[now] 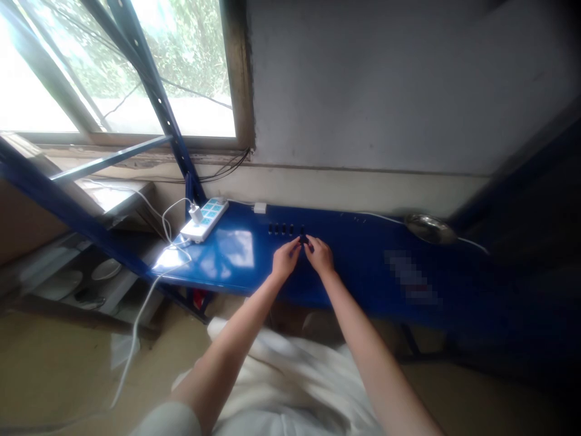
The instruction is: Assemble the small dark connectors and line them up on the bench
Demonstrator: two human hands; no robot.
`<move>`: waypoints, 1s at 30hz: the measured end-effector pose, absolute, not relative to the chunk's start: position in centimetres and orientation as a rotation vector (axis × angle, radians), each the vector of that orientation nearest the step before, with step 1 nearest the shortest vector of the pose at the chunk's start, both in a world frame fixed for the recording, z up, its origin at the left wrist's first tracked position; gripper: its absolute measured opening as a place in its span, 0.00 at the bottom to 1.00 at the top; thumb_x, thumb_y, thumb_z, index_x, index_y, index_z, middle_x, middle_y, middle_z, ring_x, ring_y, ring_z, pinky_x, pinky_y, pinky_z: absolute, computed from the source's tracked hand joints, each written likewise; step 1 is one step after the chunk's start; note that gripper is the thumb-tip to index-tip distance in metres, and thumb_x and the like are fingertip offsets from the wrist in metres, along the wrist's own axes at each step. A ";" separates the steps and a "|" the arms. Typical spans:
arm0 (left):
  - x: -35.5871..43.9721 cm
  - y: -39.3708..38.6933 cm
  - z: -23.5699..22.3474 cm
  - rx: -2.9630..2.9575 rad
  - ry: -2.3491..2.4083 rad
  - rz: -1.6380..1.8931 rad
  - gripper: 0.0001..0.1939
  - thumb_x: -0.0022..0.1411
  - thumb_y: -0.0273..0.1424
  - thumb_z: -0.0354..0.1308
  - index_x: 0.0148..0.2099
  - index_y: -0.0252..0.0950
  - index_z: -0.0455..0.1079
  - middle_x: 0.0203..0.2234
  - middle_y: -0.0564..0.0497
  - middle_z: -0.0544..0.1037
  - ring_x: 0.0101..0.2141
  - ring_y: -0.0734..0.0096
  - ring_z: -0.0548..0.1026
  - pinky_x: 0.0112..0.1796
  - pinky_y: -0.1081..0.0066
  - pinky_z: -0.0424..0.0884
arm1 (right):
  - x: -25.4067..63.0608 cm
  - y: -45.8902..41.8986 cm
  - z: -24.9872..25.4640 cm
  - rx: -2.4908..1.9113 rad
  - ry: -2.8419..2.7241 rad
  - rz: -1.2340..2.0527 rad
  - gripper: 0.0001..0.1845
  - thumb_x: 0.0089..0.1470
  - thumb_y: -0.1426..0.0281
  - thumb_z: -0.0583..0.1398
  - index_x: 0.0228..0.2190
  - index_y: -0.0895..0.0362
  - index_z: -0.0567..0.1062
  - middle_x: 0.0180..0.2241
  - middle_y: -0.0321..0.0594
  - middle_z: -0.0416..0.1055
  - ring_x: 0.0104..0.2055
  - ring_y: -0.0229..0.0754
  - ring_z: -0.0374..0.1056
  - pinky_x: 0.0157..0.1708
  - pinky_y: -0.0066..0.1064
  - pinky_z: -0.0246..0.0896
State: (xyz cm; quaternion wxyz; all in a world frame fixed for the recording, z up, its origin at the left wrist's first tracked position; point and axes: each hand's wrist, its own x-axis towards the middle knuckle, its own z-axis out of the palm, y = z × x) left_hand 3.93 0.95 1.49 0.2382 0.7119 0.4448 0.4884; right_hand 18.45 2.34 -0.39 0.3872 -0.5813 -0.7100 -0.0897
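- So, the person's left hand [285,259] and right hand [319,254] reach out side by side over a glossy blue metal shelf [236,272], their fingers bunched and closed in a pinch.
- Fingertips of both hands meet on a small black piece [303,240]; it is too small to make out its shape.
- That piece sits at the shelf's far half, just right of a short row of four small black pieces [280,229], in line with them.
- Left of the hands lies a white power strip with blue sockets [204,220], a white plug charger [196,213] in it.
- A white cable [136,333] hangs off the shelf.
- Right of the hands, a shallow steel dish [429,228] rests against the wall.
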 end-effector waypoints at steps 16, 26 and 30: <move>4.0 1.0 1.6 1.786 1.236 1.309 0.13 0.57 0.35 0.55 0.42 0.35 0.73 0.35 0.47 0.78 0.27 0.72 0.76 0.32 0.72 0.73 | 18.4 2.1 -0.3 -1.430 -1.830 -0.247 0.17 0.52 0.71 0.52 0.43 0.61 0.71 0.32 0.45 0.73 0.35 0.43 0.69 0.39 0.34 0.62; 3.9 0.9 1.8 1.863 1.249 1.286 0.14 0.56 0.35 0.55 0.42 0.36 0.73 0.36 0.48 0.78 0.27 0.73 0.73 0.33 0.71 0.72 | 18.3 2.1 -0.4 -1.431 -1.848 -0.267 0.18 0.52 0.71 0.51 0.44 0.60 0.70 0.39 0.48 0.73 0.39 0.44 0.69 0.40 0.36 0.63; 3.9 0.8 2.0 1.882 1.246 1.289 0.13 0.56 0.34 0.55 0.42 0.36 0.73 0.36 0.48 0.78 0.27 0.73 0.73 0.33 0.70 0.71 | 18.3 2.1 -0.5 -1.432 -1.840 -0.282 0.18 0.51 0.72 0.50 0.45 0.61 0.68 0.39 0.48 0.73 0.40 0.45 0.69 0.40 0.36 0.63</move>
